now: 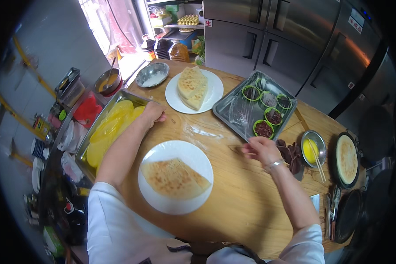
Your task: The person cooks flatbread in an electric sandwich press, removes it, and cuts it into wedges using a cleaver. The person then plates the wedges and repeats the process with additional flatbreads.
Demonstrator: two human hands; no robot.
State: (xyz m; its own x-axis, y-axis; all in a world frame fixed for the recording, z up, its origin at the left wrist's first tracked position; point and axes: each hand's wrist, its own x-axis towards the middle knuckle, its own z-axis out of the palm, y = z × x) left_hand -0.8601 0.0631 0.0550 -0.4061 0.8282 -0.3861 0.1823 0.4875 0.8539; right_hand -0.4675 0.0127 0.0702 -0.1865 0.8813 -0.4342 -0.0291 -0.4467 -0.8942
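My left hand (154, 113) is at the right rim of a metal tray (82, 152) of yellow dough rounds (114, 122) under a shiny film; whether it grips anything is unclear. My right hand (261, 149), fingers bent, hovers by the near corner of a dark tray (230, 127), where plastic film covers green-rimmed cups (264, 128) with dark red filling. I cannot tell if it holds the film. Between my arms a white plate (176, 208) bears browned flatbread pieces (175, 178). Farther back, stacked flatbread wedges (193, 87) lie on another white plate (216, 86).
At right stand a steel bowl (320, 145) with yellow liquid and chopsticks, a pan (339, 178) with a round flatbread, and a dark cloth (292, 156). A flour bowl (152, 75) sits at the table's back left. Steel refrigerators (234, 43) stand beyond the table.
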